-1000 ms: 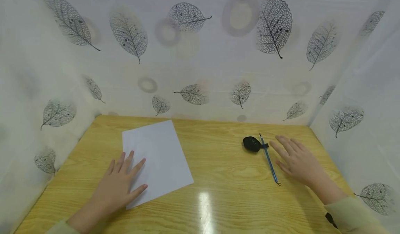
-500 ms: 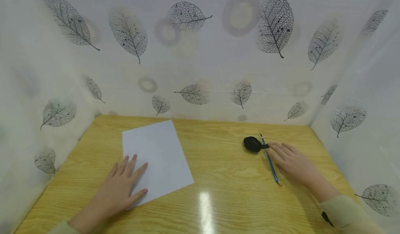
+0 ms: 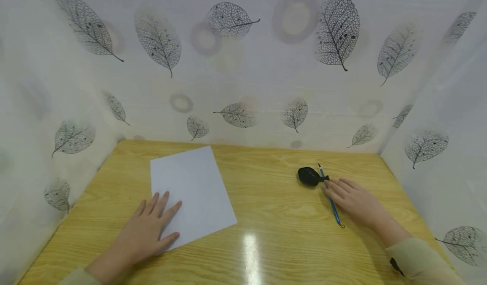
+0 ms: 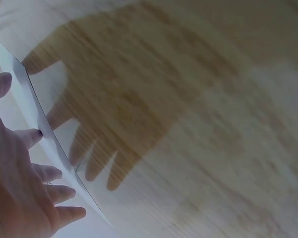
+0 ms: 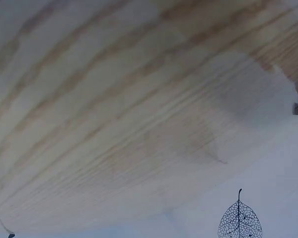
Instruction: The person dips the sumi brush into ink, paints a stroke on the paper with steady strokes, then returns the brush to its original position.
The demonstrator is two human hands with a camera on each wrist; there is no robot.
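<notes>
My left hand (image 3: 142,230) lies spread over the lower left corner of a white sheet of paper (image 3: 201,192). In the left wrist view the fingers (image 4: 64,193) reach across the edge of the sheet (image 4: 39,116); how firmly they press cannot be seen. My right hand (image 3: 357,200) has its fingertips over the shaft of a blue-handled brush (image 3: 335,211) with a dark pointed tip and a hanging loop. The thumb is hidden beneath the hand, so a pinch cannot be made out. The brush's upper part lies across a small black piece (image 3: 324,178).
A rounded, shiny black object (image 3: 308,176) sits just left of the brush tip. The yellow wood-grain table (image 3: 274,230) is bounded by a leaf-printed curtain (image 3: 258,78) at the back and sides.
My right hand has moved left and slightly down, from beside the brush onto its shaft, its thumb going out of sight. The left hand has slid slightly down. Brush and paper have stayed put.
</notes>
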